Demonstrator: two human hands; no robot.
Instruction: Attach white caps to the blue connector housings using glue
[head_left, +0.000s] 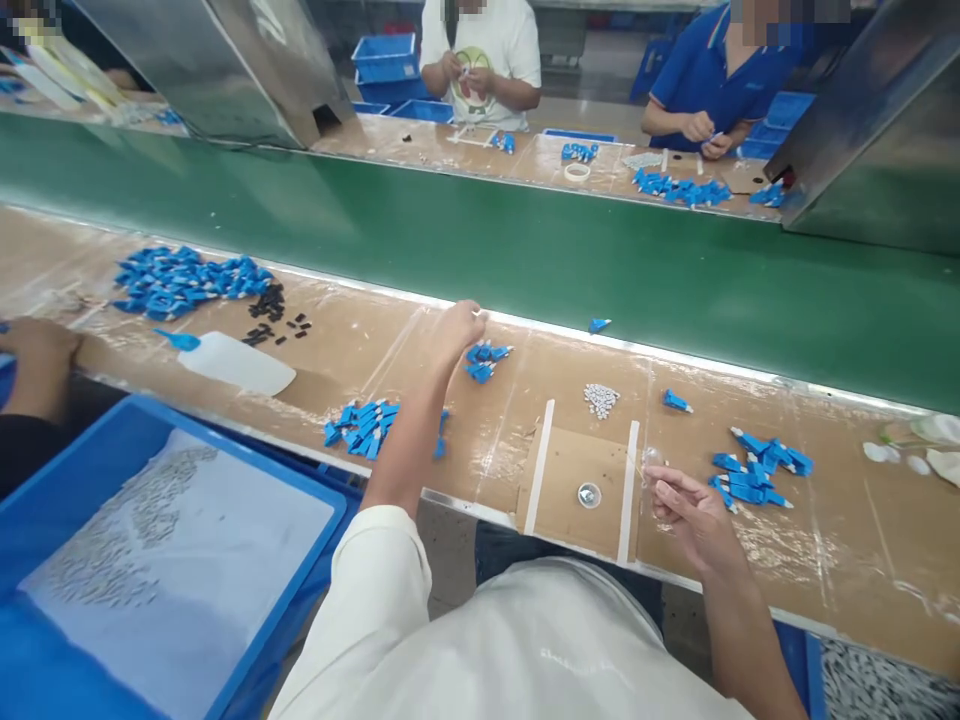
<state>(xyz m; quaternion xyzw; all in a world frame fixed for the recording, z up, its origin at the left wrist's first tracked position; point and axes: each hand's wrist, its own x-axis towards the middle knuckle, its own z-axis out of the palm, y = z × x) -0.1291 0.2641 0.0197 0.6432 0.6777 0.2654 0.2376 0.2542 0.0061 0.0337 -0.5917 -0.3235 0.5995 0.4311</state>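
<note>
My left hand (pixel 461 328) reaches to the far edge of the bench, fingers curled together. What they hold, if anything, is too small to make out. Just below it lies a small cluster of blue plastic pieces (pixel 482 365) with white tips. My right hand (pixel 686 508) pinches a thin stick (pixel 642 468) above the bench, to the right of a cardboard sheet (pixel 574 455) taped down with white strips. On that cardboard sits a small round clear dish (pixel 589 495). A heap of tiny pale grey parts (pixel 601 400) lies beyond it. More blue pieces (pixel 754 470) lie right of my right hand.
A green conveyor belt (pixel 450 230) runs behind the bench, carrying one blue piece (pixel 598 325). At left are a large blue pile (pixel 180 280), black parts (pixel 266 310), a white scoop (pixel 236 362) and a blue tray (pixel 315 490). Co-workers (pixel 480 60) sit opposite; another person's hand (pixel 41 355) is at left.
</note>
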